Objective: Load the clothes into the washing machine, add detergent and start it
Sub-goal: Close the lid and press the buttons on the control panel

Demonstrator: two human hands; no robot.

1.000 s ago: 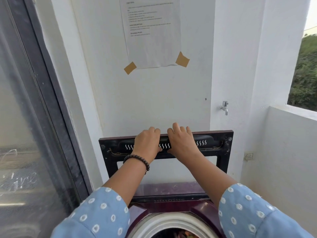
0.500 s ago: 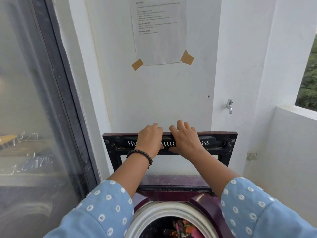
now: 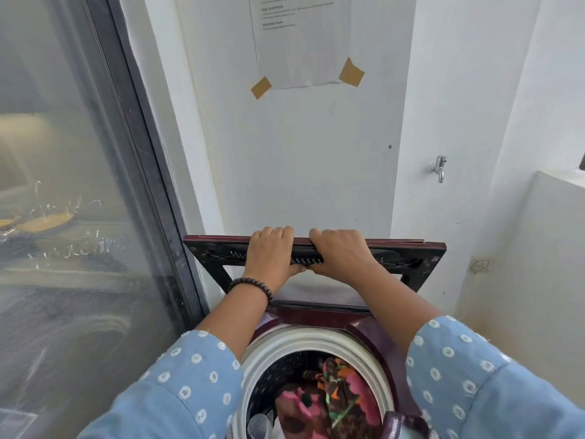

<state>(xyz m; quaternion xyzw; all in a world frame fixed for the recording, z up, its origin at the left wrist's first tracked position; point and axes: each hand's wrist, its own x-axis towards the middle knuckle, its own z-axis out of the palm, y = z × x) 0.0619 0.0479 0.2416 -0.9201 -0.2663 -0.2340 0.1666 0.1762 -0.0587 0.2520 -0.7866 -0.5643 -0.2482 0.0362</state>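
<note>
Against the wall, washer (image 3: 373,331): top-loader, wedged between glass door (image 3: 79,217) and low wall; I judge there is little room to step aside if something slips.
Lid (image 3: 411,258): folded, standing upright over the opening; if I let go unevenly it could drop hard, and its hinge fold could pinch.
Drum (image 3: 278,346): open below my arms, so a falling lid would land across my forearms.
Clothes (image 3: 329,394): bright bundle inside the drum, heaped toward the right; a loose edge near the rim could, I think, get trapped on closing.
Left hand (image 3: 269,258): fingers curled over the lid's top edge, gripping.
Right hand (image 3: 342,255): same grip, touching the left; thumbs sit underneath, nearest any pinch.
</note>
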